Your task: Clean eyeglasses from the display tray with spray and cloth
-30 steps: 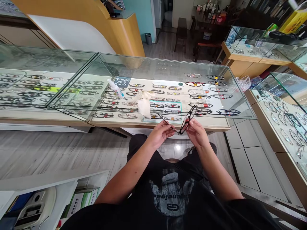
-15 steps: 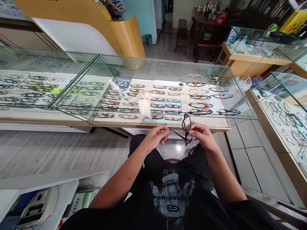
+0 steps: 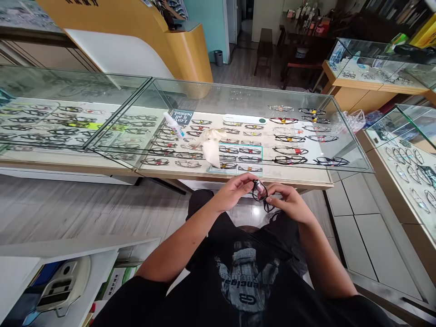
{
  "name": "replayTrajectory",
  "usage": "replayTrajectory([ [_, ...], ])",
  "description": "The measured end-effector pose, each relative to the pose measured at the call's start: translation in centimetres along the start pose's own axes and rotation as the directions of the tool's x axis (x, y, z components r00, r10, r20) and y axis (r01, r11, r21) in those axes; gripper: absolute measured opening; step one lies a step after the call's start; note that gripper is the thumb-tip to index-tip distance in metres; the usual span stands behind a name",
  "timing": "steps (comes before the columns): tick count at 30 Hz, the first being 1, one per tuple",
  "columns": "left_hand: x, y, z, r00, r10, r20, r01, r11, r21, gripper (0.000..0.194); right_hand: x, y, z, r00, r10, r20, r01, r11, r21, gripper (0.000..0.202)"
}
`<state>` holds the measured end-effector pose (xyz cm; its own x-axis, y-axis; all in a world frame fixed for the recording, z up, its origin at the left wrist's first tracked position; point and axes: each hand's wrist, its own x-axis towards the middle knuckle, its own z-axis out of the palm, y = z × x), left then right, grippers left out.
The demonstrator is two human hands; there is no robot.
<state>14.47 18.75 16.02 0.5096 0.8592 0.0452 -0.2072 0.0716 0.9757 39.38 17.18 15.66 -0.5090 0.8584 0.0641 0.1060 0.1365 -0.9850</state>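
Observation:
A pair of dark-framed eyeglasses (image 3: 260, 191) is held between my two hands, just in front of the glass display case (image 3: 296, 176) and above my lap. My left hand (image 3: 238, 190) grips the frame at its upper left end, fingers pinched. My right hand (image 3: 285, 200) is closed on the middle of the frame, near the bridge; one lens tilts down beside its fingertips. On the glass top lie a cream cloth (image 3: 211, 147) and a white bottle (image 3: 173, 125) with a narrow tip.
Several rows of eyeglasses (image 3: 290, 150) lie inside the case under the glass. Another display case (image 3: 408, 154) stands at the right. A white shelf unit (image 3: 102, 245) with boxes is at lower left. A curved wooden counter (image 3: 190, 54) stands beyond the case.
My left hand has moved right and up to the frame's end. The eyeglasses have tilted and come lower, and my right hand still holds them. The view has shifted slightly.

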Motion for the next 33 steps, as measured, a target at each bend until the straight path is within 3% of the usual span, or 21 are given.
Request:
replayTrajectory([
  [9,0.1,-1.0,-2.1,0.999,-0.017,-0.048,0.029,0.967,0.254,0.050,-0.4,-0.2,-0.3,0.999,0.034,0.016,-0.033,0.997,-0.066,0.013],
  [16,-0.2,1.4,-3.0,0.999,-0.020,0.025,0.000,0.778,0.628,0.038,-0.7,0.0,-1.1,0.991,0.132,0.034,-0.128,0.987,-0.100,0.014],
  [20,-0.1,1.5,-2.7,0.997,-0.059,0.047,0.019,0.793,0.609,0.037,-0.5,0.4,-1.1,0.947,0.268,0.178,-0.286,0.954,0.086,0.016],
  [24,0.2,1.2,-2.4,0.998,-0.021,0.058,-0.015,0.833,0.554,0.035,0.0,1.4,-0.3,0.868,0.314,0.384,-0.444,0.837,0.320,0.020],
  [30,0.2,2.3,-2.6,0.991,0.106,0.086,-0.135,0.842,0.523,0.032,0.4,2.7,1.2,0.873,0.283,0.398,-0.465,0.730,0.501,0.031],
  [33,0.3,3.2,-4.1,0.959,0.279,-0.047,-0.203,0.795,0.572,0.029,0.0,2.4,1.4,0.897,0.258,0.358,-0.429,0.697,0.574,0.036],
])
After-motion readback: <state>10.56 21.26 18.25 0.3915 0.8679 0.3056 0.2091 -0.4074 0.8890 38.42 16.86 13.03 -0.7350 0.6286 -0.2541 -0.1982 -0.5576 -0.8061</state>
